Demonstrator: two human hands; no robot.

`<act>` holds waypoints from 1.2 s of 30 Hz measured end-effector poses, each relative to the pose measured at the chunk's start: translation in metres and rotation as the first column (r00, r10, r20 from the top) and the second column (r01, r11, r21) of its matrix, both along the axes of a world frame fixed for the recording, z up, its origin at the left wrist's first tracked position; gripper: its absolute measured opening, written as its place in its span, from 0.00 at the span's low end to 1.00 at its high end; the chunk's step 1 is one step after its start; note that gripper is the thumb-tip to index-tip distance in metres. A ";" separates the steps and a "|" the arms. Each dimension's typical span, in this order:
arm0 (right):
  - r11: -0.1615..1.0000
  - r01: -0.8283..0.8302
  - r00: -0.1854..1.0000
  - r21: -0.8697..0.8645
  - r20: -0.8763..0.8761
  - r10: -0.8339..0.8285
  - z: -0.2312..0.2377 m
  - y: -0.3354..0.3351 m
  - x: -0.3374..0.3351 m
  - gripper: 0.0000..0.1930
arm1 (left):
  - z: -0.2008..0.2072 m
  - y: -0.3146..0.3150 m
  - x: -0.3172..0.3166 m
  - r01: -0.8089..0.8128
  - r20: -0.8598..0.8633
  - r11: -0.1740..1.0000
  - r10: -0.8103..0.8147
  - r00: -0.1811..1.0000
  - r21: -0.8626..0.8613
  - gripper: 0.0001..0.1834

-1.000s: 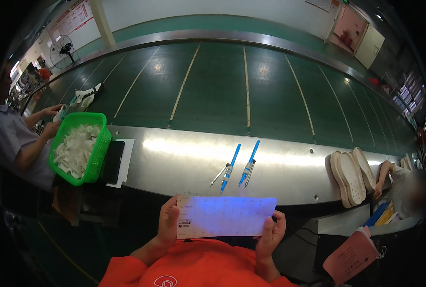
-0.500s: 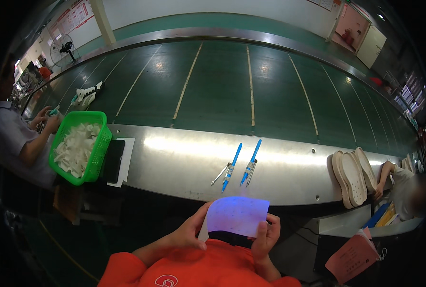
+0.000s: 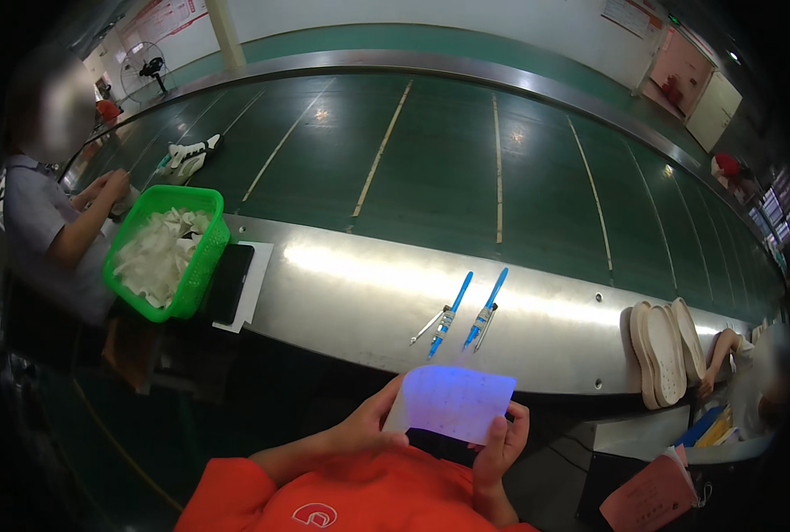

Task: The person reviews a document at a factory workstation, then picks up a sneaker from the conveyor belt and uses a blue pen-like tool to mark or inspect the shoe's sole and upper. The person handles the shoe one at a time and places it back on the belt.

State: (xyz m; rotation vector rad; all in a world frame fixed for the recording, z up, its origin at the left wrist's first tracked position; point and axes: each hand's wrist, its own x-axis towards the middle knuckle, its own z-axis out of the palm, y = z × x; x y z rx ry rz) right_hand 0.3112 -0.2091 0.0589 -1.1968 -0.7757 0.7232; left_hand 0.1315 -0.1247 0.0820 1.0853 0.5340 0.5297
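Now our left hand [image 3: 370, 424] and right hand [image 3: 501, 441] have fingers closed on a bent card [image 3: 455, 403] before the bench's [image 3: 351, 284] near edge.

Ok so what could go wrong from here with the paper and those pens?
The paper is bent between the left hand and right hand, so it might crease. The blue pens lie near the bench's front edge, so a bump could knock them off.
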 end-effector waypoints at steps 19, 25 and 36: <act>0.997 -0.012 0.996 -0.080 -0.089 0.005 0.002 0.001 0.001 0.13 | 0.003 -0.010 -0.014 0.068 0.236 0.910 0.034 0.971 -0.409 0.45; 0.994 0.074 0.991 -0.085 -0.107 -0.083 0.006 0.002 0.003 0.11 | -0.010 0.014 -0.030 -0.134 0.037 0.986 0.138 0.990 -0.099 0.35; 0.991 -0.096 0.981 -0.089 -0.176 0.079 -0.005 0.004 0.004 0.11 | -0.004 0.029 -0.052 -0.333 -0.194 0.885 0.408 0.892 0.327 0.21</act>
